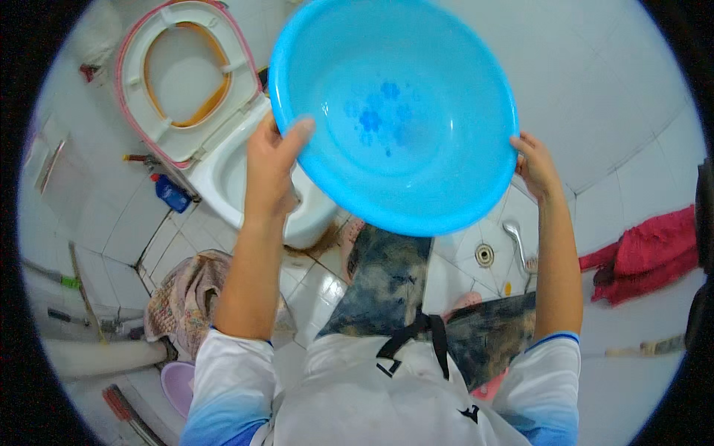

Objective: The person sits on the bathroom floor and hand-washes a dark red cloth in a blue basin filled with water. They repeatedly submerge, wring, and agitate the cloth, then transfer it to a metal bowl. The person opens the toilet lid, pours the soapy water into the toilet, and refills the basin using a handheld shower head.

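A large blue plastic basin [405, 195] is held up in front of me, its inside facing me and its base printed with darker blue flowers. My left hand [277, 152] grips the rim at the lower left, thumb over the inner edge and fingers behind. At the right side of the rim, my right hand [535, 165] is closed on the edge, its fingers partly hidden. No water can be made out inside the basin.
Behind my left hand stands a toilet [223, 175] with its lid and seat raised. A blue bottle [172, 193] is beside it. A shower head [515, 236] and a floor drain [484, 256] are on the tiles. Cloth [190, 297] lies left; a red towel [647, 256] hangs right.
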`<state>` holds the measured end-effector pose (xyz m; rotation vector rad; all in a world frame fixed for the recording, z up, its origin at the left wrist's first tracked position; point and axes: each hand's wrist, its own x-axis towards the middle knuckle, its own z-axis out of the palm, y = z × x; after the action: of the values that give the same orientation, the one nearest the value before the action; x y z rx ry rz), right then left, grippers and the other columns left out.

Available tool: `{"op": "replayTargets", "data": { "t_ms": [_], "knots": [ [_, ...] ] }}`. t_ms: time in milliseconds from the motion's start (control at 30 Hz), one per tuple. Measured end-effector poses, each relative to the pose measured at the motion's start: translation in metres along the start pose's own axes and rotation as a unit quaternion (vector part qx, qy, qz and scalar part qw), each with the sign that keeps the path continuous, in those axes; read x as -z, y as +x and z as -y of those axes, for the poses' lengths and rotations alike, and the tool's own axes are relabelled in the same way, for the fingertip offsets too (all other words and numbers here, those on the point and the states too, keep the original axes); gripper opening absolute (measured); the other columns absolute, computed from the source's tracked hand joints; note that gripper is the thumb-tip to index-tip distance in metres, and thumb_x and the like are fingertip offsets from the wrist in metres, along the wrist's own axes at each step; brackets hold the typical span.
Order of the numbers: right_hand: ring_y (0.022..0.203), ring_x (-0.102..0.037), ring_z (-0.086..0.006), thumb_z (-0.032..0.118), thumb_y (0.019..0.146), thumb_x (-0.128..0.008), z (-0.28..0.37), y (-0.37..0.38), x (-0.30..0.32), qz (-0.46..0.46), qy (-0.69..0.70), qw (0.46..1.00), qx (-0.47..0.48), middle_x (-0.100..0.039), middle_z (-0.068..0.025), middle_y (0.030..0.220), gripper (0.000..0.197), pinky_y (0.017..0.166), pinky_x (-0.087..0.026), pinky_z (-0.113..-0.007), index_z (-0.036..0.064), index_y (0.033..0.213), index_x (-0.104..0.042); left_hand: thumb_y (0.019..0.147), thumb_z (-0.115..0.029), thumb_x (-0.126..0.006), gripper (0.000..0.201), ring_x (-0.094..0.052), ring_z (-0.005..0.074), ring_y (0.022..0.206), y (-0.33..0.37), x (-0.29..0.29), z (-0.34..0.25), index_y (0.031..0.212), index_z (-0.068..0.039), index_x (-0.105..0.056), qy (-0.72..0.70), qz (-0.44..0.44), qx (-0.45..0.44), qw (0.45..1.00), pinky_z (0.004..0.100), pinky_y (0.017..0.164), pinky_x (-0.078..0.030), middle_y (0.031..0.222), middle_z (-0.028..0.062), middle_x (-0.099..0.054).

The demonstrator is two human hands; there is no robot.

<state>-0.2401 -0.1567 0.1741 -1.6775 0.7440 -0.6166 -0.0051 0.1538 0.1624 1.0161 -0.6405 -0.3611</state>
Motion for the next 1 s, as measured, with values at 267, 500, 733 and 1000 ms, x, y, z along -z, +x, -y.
{"op": "replayTargets", "data": {
  "t_ms": [267,500,733,1000],
  "knots": [
    [0.097,-0.057,-0.0276,0.023,0.079,-0.067,-0.125,-0.074,0.114,-0.087,0.236,0.962,-0.103,-0.053,-0.0208,0.114,0.06,0.082,-0.051,-0.039,-0.0073,0.123,-0.04,0.078,-0.034,-0.068,0.043,-0.054,0.0087,0.073,0.065,-0.13,0.067,0.105,-0.003,-0.056,0.068,0.271,0.081,0.957,0.0248,0.066,-0.044,0.084,0.0013,-0.058],
    [0.066,-0.055,-0.0188,0.01,0.078,-0.059,-0.312,-0.116,0.077,-0.309,0.256,0.862,-0.31,-0.055,-0.0117,0.088,0.029,0.048,-0.047,-0.029,-0.0039,0.103,-0.05,0.078,-0.031,-0.069,0.05,-0.055,0.0207,0.099,0.064,-0.147,0.231,0.113,0.001,-0.055,0.182,0.21,0.176,0.944,0.034,0.087,-0.043,0.104,0.0136,-0.059],
    [0.077,-0.053,-0.0252,0.011,0.08,-0.061,-0.486,-0.112,0.026,-0.433,0.151,0.764,-0.455,-0.052,-0.0137,0.094,0.035,0.06,-0.046,-0.037,-0.0023,0.109,-0.047,0.082,-0.026,-0.066,0.029,-0.054,0.013,0.092,0.073,-0.2,0.286,0.103,-0.005,-0.061,0.164,0.376,0.273,0.87,0.0284,0.086,-0.04,0.096,0.0035,-0.061],
    [0.097,-0.055,-0.0308,0.019,0.079,-0.064,-0.595,-0.16,0.01,-0.376,-0.153,0.82,-0.403,-0.051,-0.019,0.118,0.054,0.084,-0.045,-0.043,-0.0019,0.124,-0.044,0.082,-0.018,-0.066,0.025,-0.056,0.0134,0.089,0.079,-0.233,0.361,0.101,-0.003,-0.06,0.29,0.505,0.278,0.764,0.0281,0.081,-0.046,0.094,0.0042,-0.061]
  ]
}}
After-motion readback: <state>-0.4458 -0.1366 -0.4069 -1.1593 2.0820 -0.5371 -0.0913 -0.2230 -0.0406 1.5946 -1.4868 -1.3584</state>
